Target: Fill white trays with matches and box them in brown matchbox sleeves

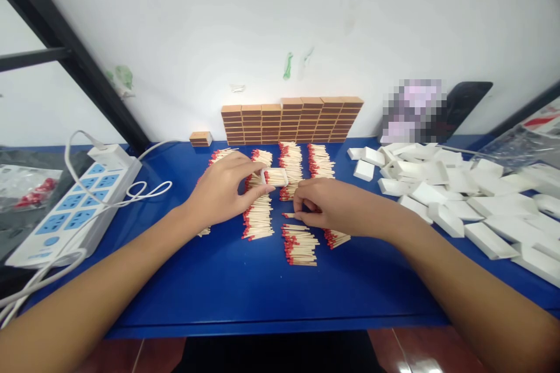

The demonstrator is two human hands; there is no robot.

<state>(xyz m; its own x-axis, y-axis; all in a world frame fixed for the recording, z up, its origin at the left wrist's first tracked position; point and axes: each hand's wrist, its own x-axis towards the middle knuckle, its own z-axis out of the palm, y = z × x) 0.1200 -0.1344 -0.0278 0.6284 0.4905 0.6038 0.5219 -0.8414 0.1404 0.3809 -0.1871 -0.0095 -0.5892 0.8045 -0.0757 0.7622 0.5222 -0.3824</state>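
White tray [286, 178] held crosswise, long axis left to right.

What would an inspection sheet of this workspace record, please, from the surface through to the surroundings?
Surface: blue tabletop, seen to its front edge.
Job's things: loose matches in rough columns; stacked matchboxes along the wall, a lone matchbox left of them; many white trays piled at right.
Clutter: power strip and plastic bag with red items at left; clear plastic at far right.
Grippers: bare hands; left hand holds a small tray containing matches; right hand appears to pinch a match.
Cables: white cables, looped over and around the power strip.
Surroundings: white wall with green marks; dark frame at left; reddish floor.
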